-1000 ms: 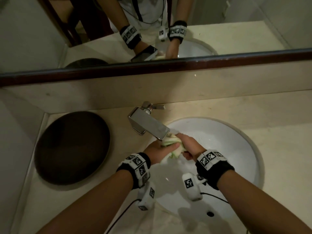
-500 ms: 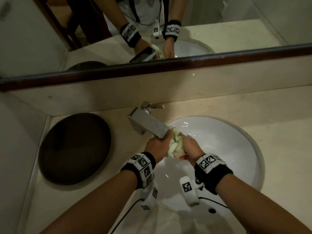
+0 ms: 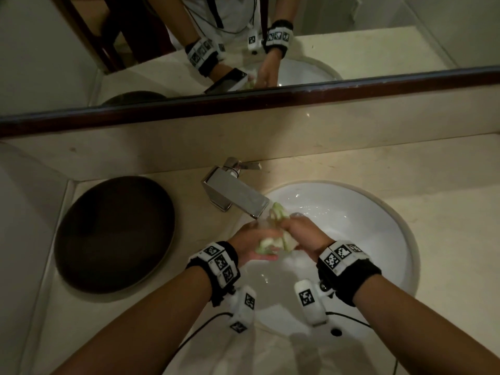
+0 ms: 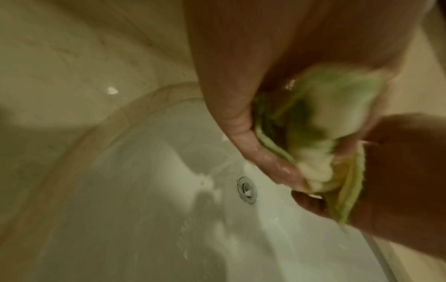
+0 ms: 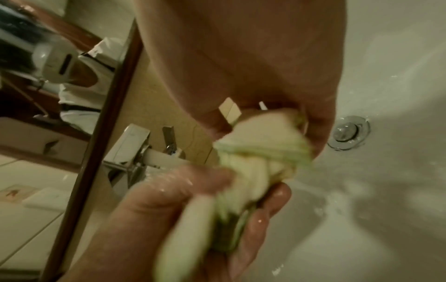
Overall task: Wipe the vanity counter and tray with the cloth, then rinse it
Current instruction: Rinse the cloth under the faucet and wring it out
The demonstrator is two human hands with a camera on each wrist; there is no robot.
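Cloth (image 3: 273,234) bunched between left hand (image 3: 254,243) and right hand (image 3: 303,234), both gripping it; just under faucet (image 3: 235,194), above sink (image 3: 378,239).

Beige stone counter (image 3: 446,212): a round dark tray (image 3: 113,234) is set at its left end, a white basin (image 3: 378,226) is sunk right of centre, and a chrome tap (image 3: 232,194) is mounted between them near the back edge.
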